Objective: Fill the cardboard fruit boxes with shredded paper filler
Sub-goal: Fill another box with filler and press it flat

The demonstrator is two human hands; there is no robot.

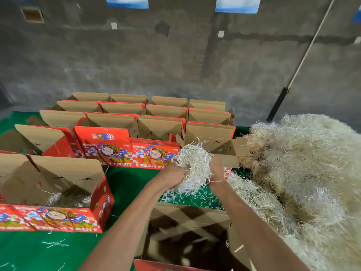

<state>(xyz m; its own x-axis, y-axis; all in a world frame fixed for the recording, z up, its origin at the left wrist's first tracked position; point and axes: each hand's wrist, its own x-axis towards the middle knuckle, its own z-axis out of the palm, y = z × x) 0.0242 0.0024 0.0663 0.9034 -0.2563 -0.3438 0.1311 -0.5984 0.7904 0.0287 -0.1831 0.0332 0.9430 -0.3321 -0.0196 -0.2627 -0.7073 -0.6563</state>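
Both my hands hold one clump of white shredded paper [196,163] in the air above the green surface. My left hand [172,176] grips its left side and my right hand [215,172] grips its right side. Directly below my forearms stands an open cardboard fruit box [187,218], its inside dark and blurred. A big heap of shredded paper [304,169] lies to the right. At the left, an open red box [58,218] holds a little paper at its bottom.
Several open red and brown fruit boxes [136,118] stand in rows at the back on the green mat [125,184]. Loose paper strands litter the mat. A grey concrete wall rises behind, with a long-handled tool [281,100] leaning at the right.
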